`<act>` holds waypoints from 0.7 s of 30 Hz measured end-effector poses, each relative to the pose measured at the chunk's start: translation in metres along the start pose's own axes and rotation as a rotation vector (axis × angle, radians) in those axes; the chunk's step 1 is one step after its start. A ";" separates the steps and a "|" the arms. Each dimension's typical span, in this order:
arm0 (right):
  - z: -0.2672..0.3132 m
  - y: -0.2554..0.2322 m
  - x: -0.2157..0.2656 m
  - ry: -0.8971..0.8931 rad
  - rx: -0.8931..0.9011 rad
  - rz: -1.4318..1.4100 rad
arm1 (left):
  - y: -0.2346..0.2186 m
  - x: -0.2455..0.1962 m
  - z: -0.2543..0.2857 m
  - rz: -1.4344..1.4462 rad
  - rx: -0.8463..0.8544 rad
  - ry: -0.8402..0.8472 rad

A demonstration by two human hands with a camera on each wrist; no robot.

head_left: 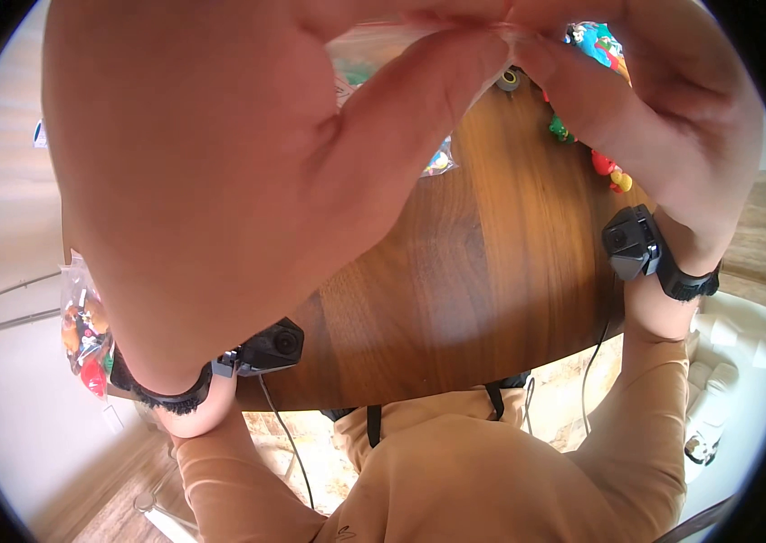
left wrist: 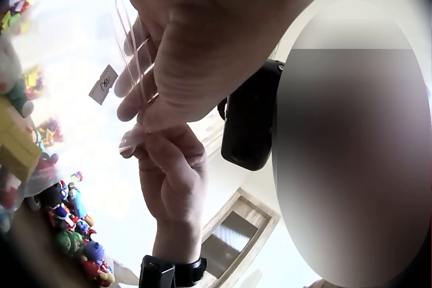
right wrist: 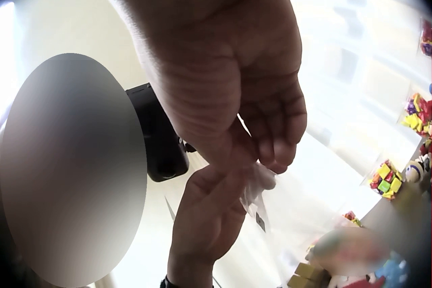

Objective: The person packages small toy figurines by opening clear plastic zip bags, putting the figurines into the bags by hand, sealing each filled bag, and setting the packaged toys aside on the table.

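Both hands are raised close to the head camera, their fingertips meeting at the top edge of a clear plastic bag (right wrist: 253, 197). My left hand (head_left: 220, 154) pinches that edge with thumb and fingers. Right beside it, my right hand (head_left: 664, 118) pinches the same edge. The left wrist view shows the bag's thin seal lines running up past the left fingers, and a small label (left wrist: 103, 84) with dark writing. Below the hands, blurred coloured shapes show through the plastic in the right wrist view. Much of the bag is hidden behind the left hand in the head view.
A brown wooden table (head_left: 464, 262) lies beneath the hands. Small toy figures (left wrist: 81, 224) stand in a row along its right side. A clear bag of toys (head_left: 86, 335) lies at the left edge. Near the far side is a round grey-and-yellow object (head_left: 509, 80).
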State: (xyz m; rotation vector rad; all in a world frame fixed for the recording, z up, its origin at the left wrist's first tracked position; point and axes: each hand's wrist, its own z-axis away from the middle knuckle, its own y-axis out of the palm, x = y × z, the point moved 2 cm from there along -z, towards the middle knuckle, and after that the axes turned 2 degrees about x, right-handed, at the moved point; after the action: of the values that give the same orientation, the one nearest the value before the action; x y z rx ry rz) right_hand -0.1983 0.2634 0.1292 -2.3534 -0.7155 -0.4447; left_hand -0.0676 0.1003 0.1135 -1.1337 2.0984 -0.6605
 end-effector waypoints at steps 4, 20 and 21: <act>-0.001 0.004 0.002 -0.010 0.002 0.009 | 0.001 0.001 0.000 0.011 -0.009 0.006; 0.000 0.007 -0.004 -0.058 0.012 0.036 | 0.000 0.004 -0.002 0.044 -0.047 0.026; 0.007 -0.003 -0.006 -0.062 0.013 0.038 | 0.000 0.004 -0.002 0.046 -0.050 0.027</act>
State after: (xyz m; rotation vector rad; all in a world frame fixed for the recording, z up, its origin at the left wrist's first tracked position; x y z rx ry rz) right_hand -0.2040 0.2677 0.1230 -2.3731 -0.6983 -0.3512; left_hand -0.0708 0.0976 0.1136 -1.1058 2.1679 -0.6083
